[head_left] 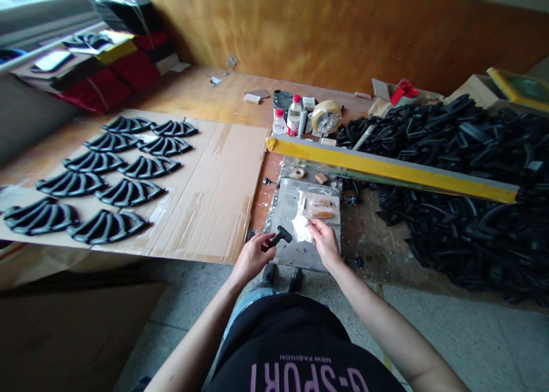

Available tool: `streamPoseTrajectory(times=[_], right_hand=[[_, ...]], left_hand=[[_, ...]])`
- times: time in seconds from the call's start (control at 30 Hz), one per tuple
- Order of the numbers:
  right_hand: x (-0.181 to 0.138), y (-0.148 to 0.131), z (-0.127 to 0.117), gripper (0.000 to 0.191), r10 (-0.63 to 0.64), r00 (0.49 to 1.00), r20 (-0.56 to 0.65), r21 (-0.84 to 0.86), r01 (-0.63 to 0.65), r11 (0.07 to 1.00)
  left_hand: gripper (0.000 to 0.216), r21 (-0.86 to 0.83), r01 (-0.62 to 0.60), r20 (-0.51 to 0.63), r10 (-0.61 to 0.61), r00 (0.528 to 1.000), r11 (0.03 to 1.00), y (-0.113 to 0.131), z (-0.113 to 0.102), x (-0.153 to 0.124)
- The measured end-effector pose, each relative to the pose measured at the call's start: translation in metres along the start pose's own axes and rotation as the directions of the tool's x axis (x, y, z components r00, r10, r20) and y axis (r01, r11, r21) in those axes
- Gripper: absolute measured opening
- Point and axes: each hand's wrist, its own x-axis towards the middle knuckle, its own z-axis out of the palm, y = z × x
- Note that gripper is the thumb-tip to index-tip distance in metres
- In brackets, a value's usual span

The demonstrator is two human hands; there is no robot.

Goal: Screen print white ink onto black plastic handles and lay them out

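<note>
Fingers of the left hand [254,257] close around a black part [281,235] over the grey plate [283,204]; those of the right hand [326,242] pinch a white scrap [302,228]. Holding the part steady looks wisest.

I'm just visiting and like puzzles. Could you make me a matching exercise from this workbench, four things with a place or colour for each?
Things:
1. Black T-ended part
2. Crumpled white piece
3. Fan-shaped black pieces
4. Long bar

Places and colours:
A. Laid out on the cardboard
B. Yellow side with a grey upper edge
C. In the fingers of the right hand
D. In the fingers of the left hand

Right pairs: 1-D, 2-C, 3-A, 4-B.
</note>
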Motion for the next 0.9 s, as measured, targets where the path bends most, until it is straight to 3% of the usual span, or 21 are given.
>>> streamPoseTrajectory(times=[0.1, 0.2, 0.4, 0.57, 0.77, 0.83, 0.9], right_hand=[[-0.009, -0.007, 0.010, 0.024, -0.093, 0.996, 0.007, -0.144, 0.093, 0.985], [-0.018, -0.014, 0.019, 0.018, -0.190, 0.977, 0.092, -0.261, 0.208, 0.943], [-0.025, -0.012, 0.025, 0.007, -0.391, 0.885, 0.254, -0.517, 0.466, 0.718], [-0.015, -0.002, 0.021, 0.016, -0.372, 0.872, 0.319, -0.538, 0.489, 0.686], [-0.006, -0.009, 0.006, 0.019, -0.354, 0.929, 0.105, -0.565, 0.349, 0.747], [-0.011, -0.016, 0.010, 0.017, -0.376, 0.915, 0.143, -0.539, 0.391, 0.746], [-0.017, -0.021, 0.020, 0.016, -0.407, 0.875, 0.262, -0.541, 0.482, 0.689]], left_hand=[[0.047, -0.200, 0.065, 0.078, -0.050, 0.996, 0.978, 0.006, 0.005, -0.004], [0.052, -0.363, 0.189, 0.179, -0.131, 0.975, 0.912, 0.015, 0.011, -0.007], [0.045, -0.665, 0.350, 0.359, -0.129, 0.924, 0.660, 0.021, 0.018, -0.011], [0.042, -0.717, 0.384, 0.373, -0.145, 0.916, 0.582, 0.014, 0.021, -0.015], [0.043, -0.724, 0.410, 0.365, -0.197, 0.910, 0.554, 0.011, 0.014, -0.019], [0.043, -0.726, 0.405, 0.360, -0.194, 0.913, 0.556, 0.013, 0.012, -0.019], [0.043, -0.720, 0.396, 0.371, -0.167, 0.914, 0.570, 0.016, 0.013, -0.019]])
